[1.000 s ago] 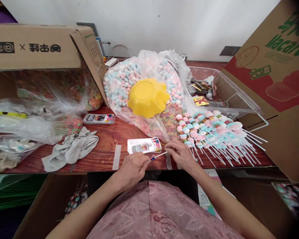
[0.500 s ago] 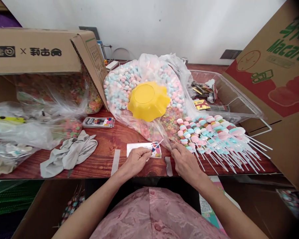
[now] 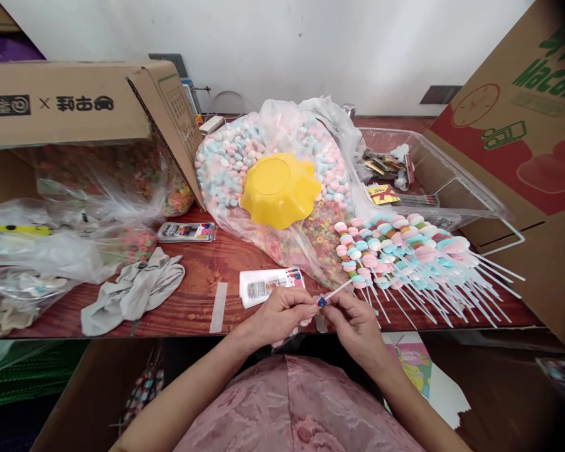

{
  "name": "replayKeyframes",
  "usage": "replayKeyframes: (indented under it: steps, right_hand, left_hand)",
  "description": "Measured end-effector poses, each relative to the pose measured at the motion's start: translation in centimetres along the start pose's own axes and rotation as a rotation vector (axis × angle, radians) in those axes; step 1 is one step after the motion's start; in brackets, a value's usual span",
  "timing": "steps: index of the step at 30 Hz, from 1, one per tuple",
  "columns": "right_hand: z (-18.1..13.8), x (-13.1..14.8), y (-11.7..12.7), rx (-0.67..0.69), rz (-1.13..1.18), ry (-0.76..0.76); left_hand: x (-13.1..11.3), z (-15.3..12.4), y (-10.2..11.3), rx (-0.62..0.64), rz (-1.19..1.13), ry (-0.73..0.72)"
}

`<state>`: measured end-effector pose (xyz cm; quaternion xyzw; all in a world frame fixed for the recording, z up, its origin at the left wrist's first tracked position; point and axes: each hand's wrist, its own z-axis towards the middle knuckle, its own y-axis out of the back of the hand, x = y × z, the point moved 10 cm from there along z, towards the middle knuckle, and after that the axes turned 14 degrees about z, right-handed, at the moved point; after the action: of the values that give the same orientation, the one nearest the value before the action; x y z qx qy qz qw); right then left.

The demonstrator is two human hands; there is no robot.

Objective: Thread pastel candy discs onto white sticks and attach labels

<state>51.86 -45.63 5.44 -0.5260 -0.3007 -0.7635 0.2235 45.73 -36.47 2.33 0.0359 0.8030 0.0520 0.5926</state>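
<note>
In front of my chest both hands meet at a candy skewer in a clear printed bag (image 3: pixel 321 302). Its white stick (image 3: pixel 341 288) points up to the right, and pinkish candy shows below my left fingers. My left hand (image 3: pixel 282 314) is closed round the bagged part. With thumb and fingers my right hand (image 3: pixel 355 320) pinches the bag's printed end near the stick; most of the bag is hidden. Just behind lies a stack of flat printed bags (image 3: pixel 263 285). Unbagged candy skewers (image 3: pixel 395 251) are piled to the right, sticks toward me.
A yellow wavy-edged bowl (image 3: pixel 280 191) sits upside down on a big plastic bag of candies (image 3: pixel 233 154). Cardboard boxes (image 3: pixel 75 116) flank the left, with a grey cloth (image 3: pixel 136 289) in front. A clear bin (image 3: pixel 471 179) stands back right. Tape strips (image 3: pixel 219 307) stick to the table (image 3: pixel 193 314).
The skewer and my hands have come together closer to my body. My right hand has left the big bag's edge by the pile, and the flat bags are more uncovered.
</note>
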Motion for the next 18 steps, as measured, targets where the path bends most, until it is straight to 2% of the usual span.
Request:
replayKeyframes:
  steps: [4,8,11,16,18]
  right_hand:
    - [-0.2,-1.7,0.0,-0.008,0.205,-0.162]
    - [-0.4,-2.4,-0.7,0.019,0.244,-0.207]
    - [-0.2,-2.0,-1.0,0.056,0.196,-0.157]
    - [0.2,-0.1,-2.1,0.305,0.1,-0.008]
    - [0.2,0.0,-2.1,0.337,0.119,0.003]
  left_hand:
    - [0.3,-0.5,0.6,-0.039,0.006,0.0]
    - [-0.2,-0.7,0.9,-0.07,0.015,-0.034]
    - [0.3,-0.6,0.4,0.0,0.012,-0.004]
    - [1.7,-1.0,1.0,0.039,-0.146,0.037]
    - [1.8,-1.2,1.5,0.028,-0.207,0.035]
